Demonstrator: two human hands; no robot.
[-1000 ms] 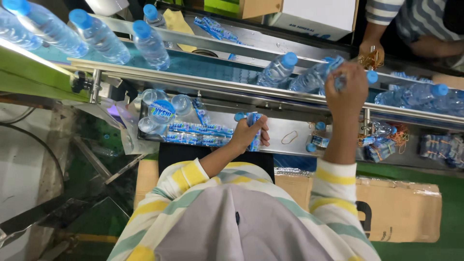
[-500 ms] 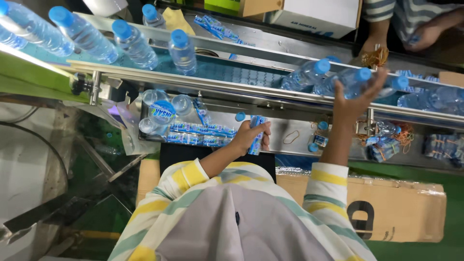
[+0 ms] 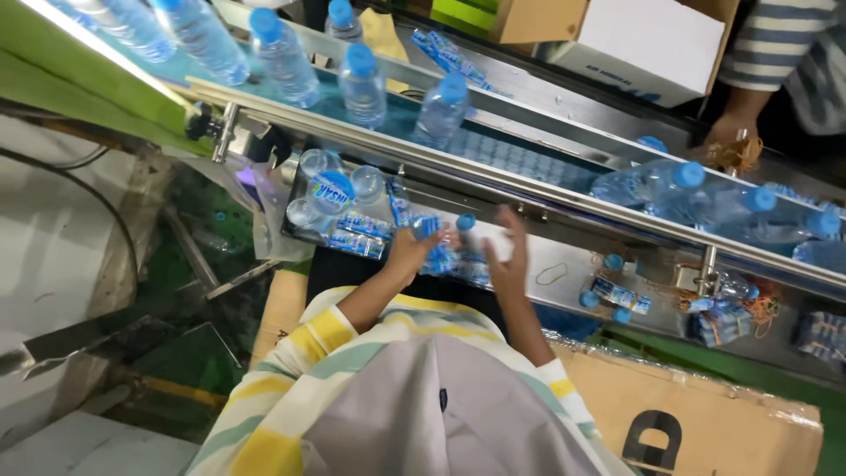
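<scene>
My left hand (image 3: pixel 408 253) grips a bundle of blue label sleeves (image 3: pixel 437 249) just above the metal tray (image 3: pixel 555 256) below the conveyor. My right hand (image 3: pixel 510 256) hovers close beside it with fingers spread, blurred and holding nothing I can see. A small blue cap (image 3: pixel 465 222) shows between the two hands. Above them, clear water bottles with blue caps ride the conveyor: upright ones (image 3: pixel 361 84) at the left, lying ones (image 3: pixel 652 181) at the right, behind a steel guide rail (image 3: pixel 529 181).
More label bundles (image 3: pixel 357 234) and empty bottles (image 3: pixel 322 189) fill the tray's left end. A cardboard box (image 3: pixel 705 414) lies below my right arm. Another person's hand (image 3: pixel 730 141) works across the belt, by a white carton (image 3: pixel 652 44).
My right hand has come down from the bottles on the conveyor to beside my left hand. The upright bottles have travelled rightward along the belt.
</scene>
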